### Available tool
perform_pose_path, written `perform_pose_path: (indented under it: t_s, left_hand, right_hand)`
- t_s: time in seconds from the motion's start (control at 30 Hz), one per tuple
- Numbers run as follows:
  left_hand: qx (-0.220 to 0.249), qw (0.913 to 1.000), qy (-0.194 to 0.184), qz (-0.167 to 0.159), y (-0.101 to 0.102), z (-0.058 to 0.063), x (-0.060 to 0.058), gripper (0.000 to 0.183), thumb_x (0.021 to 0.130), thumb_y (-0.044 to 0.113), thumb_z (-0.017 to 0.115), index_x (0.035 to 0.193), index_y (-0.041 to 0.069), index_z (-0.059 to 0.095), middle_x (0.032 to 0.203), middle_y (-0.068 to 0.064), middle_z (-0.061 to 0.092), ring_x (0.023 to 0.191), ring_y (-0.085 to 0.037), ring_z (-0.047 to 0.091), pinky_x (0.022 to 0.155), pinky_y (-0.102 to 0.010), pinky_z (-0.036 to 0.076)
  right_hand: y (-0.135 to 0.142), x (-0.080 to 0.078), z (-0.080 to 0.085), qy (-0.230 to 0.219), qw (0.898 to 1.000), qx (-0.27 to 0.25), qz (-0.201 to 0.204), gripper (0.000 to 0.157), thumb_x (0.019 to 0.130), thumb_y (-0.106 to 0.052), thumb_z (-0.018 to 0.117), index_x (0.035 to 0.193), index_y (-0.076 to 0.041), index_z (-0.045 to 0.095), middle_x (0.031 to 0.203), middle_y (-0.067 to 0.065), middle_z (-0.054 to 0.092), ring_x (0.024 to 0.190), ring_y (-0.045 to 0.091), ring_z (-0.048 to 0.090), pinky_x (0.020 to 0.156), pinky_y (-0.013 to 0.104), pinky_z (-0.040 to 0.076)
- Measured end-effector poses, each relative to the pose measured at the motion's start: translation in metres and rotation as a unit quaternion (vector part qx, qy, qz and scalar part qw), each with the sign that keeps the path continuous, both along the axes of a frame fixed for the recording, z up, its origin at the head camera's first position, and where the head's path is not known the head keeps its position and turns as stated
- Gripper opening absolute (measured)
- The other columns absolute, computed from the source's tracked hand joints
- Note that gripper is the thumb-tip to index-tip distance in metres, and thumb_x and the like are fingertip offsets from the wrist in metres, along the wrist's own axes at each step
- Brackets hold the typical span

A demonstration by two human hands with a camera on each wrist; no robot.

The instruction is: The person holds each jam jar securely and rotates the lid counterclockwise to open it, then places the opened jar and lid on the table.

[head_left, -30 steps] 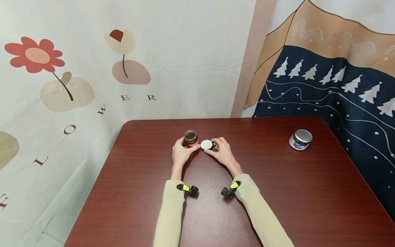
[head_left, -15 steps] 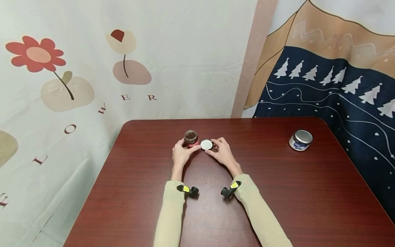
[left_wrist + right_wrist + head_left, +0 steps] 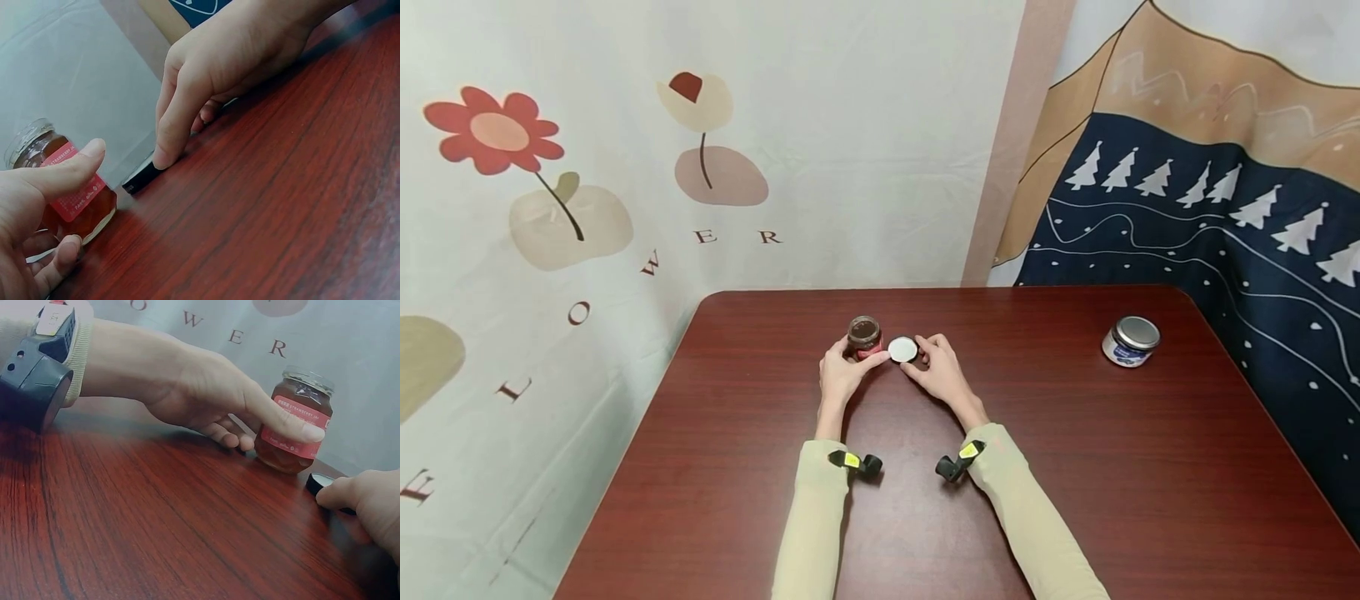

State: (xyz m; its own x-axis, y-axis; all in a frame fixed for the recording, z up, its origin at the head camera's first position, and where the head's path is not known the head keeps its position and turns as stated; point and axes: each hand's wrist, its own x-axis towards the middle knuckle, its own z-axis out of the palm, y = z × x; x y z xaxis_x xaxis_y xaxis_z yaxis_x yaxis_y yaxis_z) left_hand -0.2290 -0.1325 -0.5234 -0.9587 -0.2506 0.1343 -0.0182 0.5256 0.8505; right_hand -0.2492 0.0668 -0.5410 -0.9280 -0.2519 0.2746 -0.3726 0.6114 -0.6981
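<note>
Glass jar (image 3: 865, 333) stands beside round, black-edged lid (image 3: 902, 349).

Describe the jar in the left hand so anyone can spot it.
Start at the red-brown wood-grain table and go to its far half, left of centre. There the left hand grips the strawberry jam jar, clear glass with dark contents and a red label. Unlike the white-and-blue jar at far right, topped by a silver lid, its mouth is open.
</note>
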Motion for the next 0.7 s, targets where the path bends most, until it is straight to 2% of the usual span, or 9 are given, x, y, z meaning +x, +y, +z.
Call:
perform_pose_path:
  t_s: [0.17, 0.43, 0.6, 0.7]
  left_hand:
    - [0.004, 1.0, 0.006, -0.007, -0.0009, -0.0002, -0.0007, 0.055, 0.069, 0.044, 0.092, 0.113, 0.017, 0.072, 0.08, -0.005, 0.061, 0.073, -0.019, 0.051, 0.072, -0.036, 0.04]
    - [0.007, 0.9997, 0.006, -0.023, -0.0029, 0.0009, -0.0012, 0.057, 0.072, 0.042, 0.092, 0.118, 0.018, 0.07, 0.088, -0.004, 0.066, 0.072, -0.016, 0.051, 0.07, -0.034, 0.04]
    - [0.015, 0.999, 0.027, -0.031, -0.0025, 0.0013, -0.0019, 0.059, 0.072, 0.04, 0.092, 0.122, 0.02, 0.069, 0.101, -0.003, 0.07, 0.073, -0.017, 0.052, 0.068, -0.032, 0.042]
    - [0.013, 0.9985, 0.044, -0.028, -0.0023, 0.0016, -0.0026, 0.064, 0.071, 0.038, 0.093, 0.127, 0.02, 0.067, 0.111, -0.004, 0.071, 0.08, -0.018, 0.056, 0.071, -0.032, 0.044]
  right_hand:
    - [0.0022, 0.0013, 0.0004, -0.006, 1.0, -0.011, 0.002, 0.059, 0.089, -0.016, 0.077, 0.136, 0.011, 0.055, 0.103, 0.013, 0.053, 0.087, 0.022, 0.054, 0.081, 0.037, 0.047]
    - [0.0024, 0.0015, 0.0, 0.001, 0.999, -0.032, 0.0, 0.058, 0.087, -0.01, 0.078, 0.135, 0.013, 0.055, 0.105, 0.014, 0.056, 0.085, 0.021, 0.057, 0.079, 0.033, 0.049]
    - [0.0038, 0.0036, -0.0005, -0.004, 0.999, -0.042, -0.002, 0.058, 0.086, -0.009, 0.078, 0.135, 0.013, 0.055, 0.106, 0.015, 0.056, 0.086, 0.021, 0.058, 0.08, 0.032, 0.05]
    - [0.005, 0.0053, -0.0007, -0.012, 0.998, -0.055, -0.002, 0.058, 0.086, -0.008, 0.078, 0.135, 0.012, 0.055, 0.108, 0.016, 0.056, 0.088, 0.023, 0.06, 0.082, 0.034, 0.051]
